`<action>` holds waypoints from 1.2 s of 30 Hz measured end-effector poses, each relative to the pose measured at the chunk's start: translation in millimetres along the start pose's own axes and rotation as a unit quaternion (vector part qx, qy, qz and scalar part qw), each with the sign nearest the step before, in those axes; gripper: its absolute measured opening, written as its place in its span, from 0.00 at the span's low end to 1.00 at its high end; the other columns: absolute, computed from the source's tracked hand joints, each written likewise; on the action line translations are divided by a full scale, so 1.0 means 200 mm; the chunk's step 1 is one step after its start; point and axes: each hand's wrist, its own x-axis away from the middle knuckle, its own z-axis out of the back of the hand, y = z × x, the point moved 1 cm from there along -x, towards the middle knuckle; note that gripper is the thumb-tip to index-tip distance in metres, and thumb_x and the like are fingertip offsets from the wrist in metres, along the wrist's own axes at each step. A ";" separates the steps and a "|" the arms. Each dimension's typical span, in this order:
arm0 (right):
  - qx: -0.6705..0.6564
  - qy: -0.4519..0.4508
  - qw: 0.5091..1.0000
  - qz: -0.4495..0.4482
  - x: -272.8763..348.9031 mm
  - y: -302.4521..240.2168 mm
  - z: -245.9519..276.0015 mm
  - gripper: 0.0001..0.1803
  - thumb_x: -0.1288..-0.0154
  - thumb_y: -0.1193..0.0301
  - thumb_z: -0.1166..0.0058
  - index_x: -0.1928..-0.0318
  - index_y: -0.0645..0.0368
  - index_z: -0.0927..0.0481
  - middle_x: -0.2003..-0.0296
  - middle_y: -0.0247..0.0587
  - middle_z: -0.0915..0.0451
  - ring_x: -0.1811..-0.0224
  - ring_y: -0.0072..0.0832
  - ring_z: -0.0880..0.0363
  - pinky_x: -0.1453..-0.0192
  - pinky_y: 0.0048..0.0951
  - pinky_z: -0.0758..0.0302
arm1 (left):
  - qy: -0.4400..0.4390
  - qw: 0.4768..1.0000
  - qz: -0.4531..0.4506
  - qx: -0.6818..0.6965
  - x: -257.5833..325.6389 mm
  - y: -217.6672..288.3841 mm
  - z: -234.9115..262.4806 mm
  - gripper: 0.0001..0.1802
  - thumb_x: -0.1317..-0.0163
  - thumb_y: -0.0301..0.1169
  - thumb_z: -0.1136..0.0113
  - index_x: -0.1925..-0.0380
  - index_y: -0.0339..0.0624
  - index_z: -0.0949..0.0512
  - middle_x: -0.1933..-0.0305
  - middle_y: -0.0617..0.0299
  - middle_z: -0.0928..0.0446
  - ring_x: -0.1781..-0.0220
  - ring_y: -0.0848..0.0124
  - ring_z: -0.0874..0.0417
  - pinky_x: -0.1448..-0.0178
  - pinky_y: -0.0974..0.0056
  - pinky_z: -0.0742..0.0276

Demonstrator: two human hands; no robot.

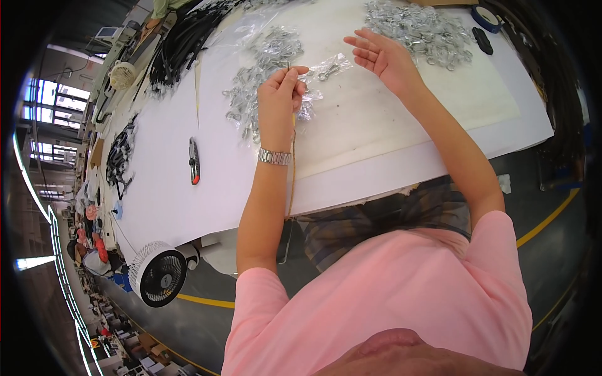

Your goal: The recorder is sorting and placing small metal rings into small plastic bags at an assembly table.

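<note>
My left hand (282, 88), with a metal-banded watch on its wrist, is closed in a pinch over the pile of small metal pieces (241, 103). A thin yellow-brown cord (293, 144) runs down from it past the table's near edge. Above its fingers a thin dark tip sticks up; its kind is too small to make out. To the right, my right hand (385, 59) is raised with fingers apart, holding nothing. Between the hands lies a small clear plastic bag (332, 67) with metal pieces in it. Beside the right hand spreads a larger pile of shiny metal pieces (426, 37).
The white-covered table (219, 210) holds a utility knife (194, 161) at left, black straps (182, 47) at the far left, and a blue tape roll (486, 19) with a black object (482, 41) at the far right. A fan (160, 276) stands by the near left edge.
</note>
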 end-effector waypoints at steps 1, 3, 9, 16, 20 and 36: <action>0.206 -0.003 0.978 0.012 0.01 0.02 -0.03 0.24 0.27 0.61 0.37 0.39 0.62 0.21 0.44 0.45 0.17 0.50 0.27 0.16 0.39 0.31 0.19 | 0.001 1.000 -0.002 0.001 0.00 0.00 0.02 0.14 0.22 0.32 0.45 0.51 0.32 0.17 0.75 0.70 0.25 0.81 0.86 0.37 0.78 0.77 0.47; 0.476 -0.033 0.854 0.206 0.01 0.13 -0.05 0.24 0.29 0.61 0.36 0.39 0.60 0.20 0.47 0.44 0.16 0.48 0.31 0.17 0.38 0.35 0.20 | 0.010 1.000 0.003 0.017 0.00 0.00 0.03 0.13 0.23 0.32 0.44 0.51 0.32 0.18 0.74 0.70 0.24 0.81 0.86 0.36 0.78 0.77 0.46; 0.799 -0.111 0.528 0.266 -0.08 0.28 -0.07 0.10 0.37 0.66 0.35 0.57 0.55 0.13 0.51 0.38 0.14 0.44 0.38 0.18 0.40 0.41 0.25 | -0.018 1.000 0.011 0.004 -0.04 -0.04 0.03 0.12 0.23 0.31 0.43 0.53 0.32 0.17 0.74 0.69 0.23 0.81 0.86 0.36 0.78 0.77 0.45; 0.645 -0.099 0.747 0.130 0.01 0.18 -0.08 0.10 0.35 0.66 0.37 0.62 0.59 0.14 0.65 0.38 0.13 0.65 0.30 0.15 0.57 0.34 0.20 | -0.013 0.999 0.014 -0.033 -0.03 -0.05 0.03 0.13 0.24 0.33 0.41 0.53 0.32 0.17 0.71 0.69 0.22 0.79 0.86 0.35 0.77 0.77 0.43; 0.260 -0.136 0.946 -0.140 0.03 0.13 -0.07 0.13 0.27 0.63 0.38 0.59 0.60 0.15 0.64 0.31 0.15 0.63 0.20 0.17 0.55 0.25 0.19 | -0.040 0.992 0.012 -0.116 0.00 -0.02 -0.02 0.13 0.27 0.35 0.36 0.55 0.33 0.16 0.71 0.71 0.24 0.78 0.85 0.35 0.76 0.76 0.42; 0.150 -0.216 0.932 -0.248 0.10 0.13 -0.13 0.13 0.23 0.62 0.41 0.52 0.60 0.16 0.56 0.40 0.12 0.57 0.24 0.12 0.49 0.29 0.14 | 0.070 0.937 -0.160 -0.304 -0.01 -0.03 -0.03 0.21 0.27 0.40 0.37 0.78 0.40 0.22 0.79 0.71 0.28 0.78 0.84 0.34 0.75 0.72 0.42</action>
